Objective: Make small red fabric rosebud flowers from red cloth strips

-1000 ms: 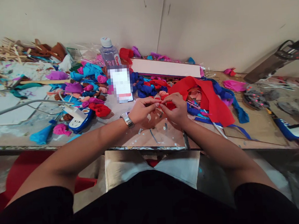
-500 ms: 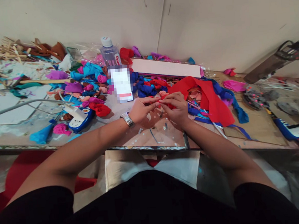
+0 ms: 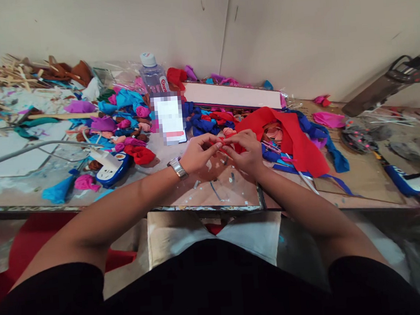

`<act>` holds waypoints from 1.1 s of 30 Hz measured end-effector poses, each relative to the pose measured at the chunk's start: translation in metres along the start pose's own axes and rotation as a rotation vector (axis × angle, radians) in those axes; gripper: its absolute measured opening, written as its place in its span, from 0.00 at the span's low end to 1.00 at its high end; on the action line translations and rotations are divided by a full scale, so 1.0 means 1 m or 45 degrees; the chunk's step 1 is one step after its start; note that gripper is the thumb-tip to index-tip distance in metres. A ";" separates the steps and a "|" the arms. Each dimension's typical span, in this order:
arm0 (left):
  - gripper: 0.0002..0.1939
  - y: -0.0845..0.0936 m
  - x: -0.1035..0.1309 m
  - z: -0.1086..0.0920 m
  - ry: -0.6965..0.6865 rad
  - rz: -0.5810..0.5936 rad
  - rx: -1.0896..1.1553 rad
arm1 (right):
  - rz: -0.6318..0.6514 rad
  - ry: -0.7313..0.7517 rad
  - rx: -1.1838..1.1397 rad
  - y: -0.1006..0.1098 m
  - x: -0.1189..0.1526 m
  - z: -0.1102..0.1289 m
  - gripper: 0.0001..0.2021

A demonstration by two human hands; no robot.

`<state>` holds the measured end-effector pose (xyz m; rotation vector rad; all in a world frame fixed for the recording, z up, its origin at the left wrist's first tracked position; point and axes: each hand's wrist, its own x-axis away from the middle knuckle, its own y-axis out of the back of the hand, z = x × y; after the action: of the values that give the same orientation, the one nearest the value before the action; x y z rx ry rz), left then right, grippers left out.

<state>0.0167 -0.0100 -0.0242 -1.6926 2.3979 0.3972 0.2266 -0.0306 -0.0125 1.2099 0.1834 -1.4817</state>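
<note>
My left hand [image 3: 199, 154], with a metal watch [image 3: 178, 168] on its wrist, is closed in a pinch. My right hand [image 3: 247, 152] pinches from the other side, its fingertips meeting the left ones. Between them shows a bit of red strip [image 3: 297, 139], which looks like crepe paper. Its wide part runs behind my right hand and drapes to the right over the table. The fingers mostly hide the pinched part. Just beyond the fingertips lie peach, red and blue crumpled pieces [image 3: 204, 125].
A phone [image 3: 169, 117] leans near a water bottle [image 3: 154, 75]. Left of my hands are a blue-and-white power strip [image 3: 113, 169], rolled coloured pieces and green-handled pliers [image 3: 26, 132]. A long white box [image 3: 232, 94] lies behind. A dark tumbler [image 3: 374, 88] stands at right.
Both hands stay at the same spot, still pinching. The fingers have shifted slightly, with the right fingers a little more curled and the red bit less visible.
</note>
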 end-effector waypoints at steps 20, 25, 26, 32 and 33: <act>0.25 -0.002 0.002 -0.003 -0.056 -0.055 -0.049 | -0.013 -0.038 -0.006 0.001 -0.001 0.000 0.10; 0.20 -0.002 0.003 -0.006 -0.150 -0.094 -0.140 | -0.037 -0.011 -0.013 0.000 0.000 -0.002 0.09; 0.19 -0.002 0.003 -0.005 -0.156 -0.096 -0.138 | -0.031 -0.016 -0.021 0.000 0.000 -0.002 0.10; 0.13 0.000 0.003 0.000 -0.232 -0.105 -0.176 | -0.025 -0.052 -0.023 -0.001 0.000 -0.002 0.12; 0.14 0.000 0.003 0.000 -0.221 -0.098 -0.169 | -0.031 -0.047 -0.031 -0.001 0.000 -0.002 0.12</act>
<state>0.0154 -0.0130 -0.0251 -1.7199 2.2198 0.6754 0.2270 -0.0290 -0.0142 1.1637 0.1912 -1.5181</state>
